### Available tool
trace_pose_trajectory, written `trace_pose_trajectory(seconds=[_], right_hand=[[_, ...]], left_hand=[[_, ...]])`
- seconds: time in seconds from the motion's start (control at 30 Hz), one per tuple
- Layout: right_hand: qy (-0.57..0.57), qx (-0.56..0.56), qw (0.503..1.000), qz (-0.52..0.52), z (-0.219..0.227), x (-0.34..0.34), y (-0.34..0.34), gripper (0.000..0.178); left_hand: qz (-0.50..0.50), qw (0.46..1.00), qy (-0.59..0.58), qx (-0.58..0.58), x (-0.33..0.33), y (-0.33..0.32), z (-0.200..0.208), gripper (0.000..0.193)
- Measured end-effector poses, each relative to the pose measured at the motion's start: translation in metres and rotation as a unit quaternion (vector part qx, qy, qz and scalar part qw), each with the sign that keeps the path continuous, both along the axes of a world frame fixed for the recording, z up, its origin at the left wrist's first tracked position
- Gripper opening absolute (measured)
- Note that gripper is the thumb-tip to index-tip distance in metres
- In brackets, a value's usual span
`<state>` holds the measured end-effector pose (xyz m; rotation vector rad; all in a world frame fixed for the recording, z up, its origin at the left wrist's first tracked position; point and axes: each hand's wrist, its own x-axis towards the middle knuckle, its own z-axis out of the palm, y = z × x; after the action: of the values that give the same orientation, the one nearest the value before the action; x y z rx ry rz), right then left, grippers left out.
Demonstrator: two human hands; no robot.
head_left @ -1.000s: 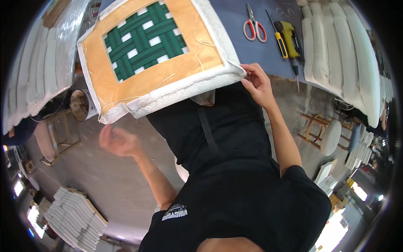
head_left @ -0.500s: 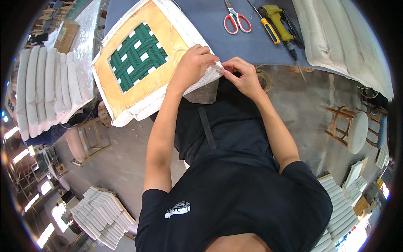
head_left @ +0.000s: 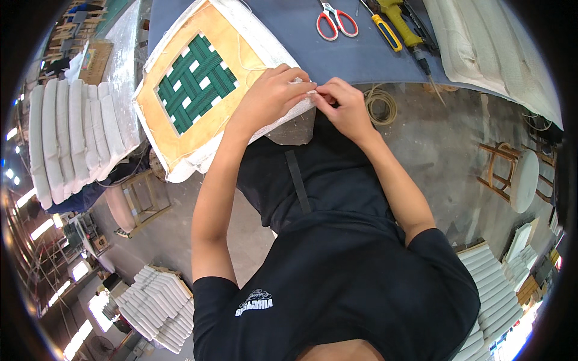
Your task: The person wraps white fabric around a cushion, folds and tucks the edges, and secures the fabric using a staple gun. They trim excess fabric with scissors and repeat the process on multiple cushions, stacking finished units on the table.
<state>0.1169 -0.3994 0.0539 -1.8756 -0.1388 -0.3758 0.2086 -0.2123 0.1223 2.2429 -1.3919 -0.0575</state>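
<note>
At the far left we see a row of pale cushions (head_left: 72,135) standing side by side, with a pink-seated stool (head_left: 120,207) below them and a stack of white pads (head_left: 158,307) lower down. Next comes the seat panel (head_left: 198,84), lying tilted on the left part of the bluish-grey tabletop (head_left: 373,66), its lower corner jutting past the near edge; we can make out green woven webbing inside a tan board, bordered by a white cover (head_left: 265,42). At its right-hand corner we find the left hand (head_left: 271,94), fingers bent and pinching the cover's edge, and just beside it the right hand (head_left: 344,108), thumb and forefinger pinching the same corner. Above them lie red-handled scissors (head_left: 336,25); farther right, we note a yellow-handled screwdriver (head_left: 386,33), a yellow-green power tool (head_left: 402,24) and larger pale cushions (head_left: 494,57).
</note>
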Motion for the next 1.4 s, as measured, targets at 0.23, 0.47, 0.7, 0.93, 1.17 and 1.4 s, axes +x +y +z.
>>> trace_pose_trajectory(seconds=[0.23,0.47,0.7,0.93,1.17,1.4], right_hand=[[0.027,-0.057,0.997,-0.031,0.001,0.006,0.006,0.017],[-0.076,-0.291,0.954,-0.016,0.015,0.011,0.008,0.018],[-0.027,-0.098,0.988,0.113,-0.004,-0.001,-0.026,0.032],[0.323,0.348,0.872,0.119,-0.026,-0.017,0.015,0.062],[0.255,0.371,0.880,0.151,-0.033,-0.005,0.034,0.069],[0.246,0.338,0.887,0.196,-0.036,-0.005,0.027,0.072]], left_hand=[[-0.008,0.998,0.020,0.059,0.020,-0.011,0.001,0.016],[-0.019,0.999,0.029,-0.005,0.007,-0.002,0.004,0.018],[-0.040,0.994,-0.086,0.045,-0.005,0.007,-0.004,0.023],[-0.047,0.986,-0.160,0.015,-0.015,0.016,-0.017,0.030],[-0.034,0.988,-0.152,0.013,-0.022,0.016,-0.021,0.036],[0.047,0.997,-0.046,-0.027,-0.034,0.012,-0.024,0.031]])
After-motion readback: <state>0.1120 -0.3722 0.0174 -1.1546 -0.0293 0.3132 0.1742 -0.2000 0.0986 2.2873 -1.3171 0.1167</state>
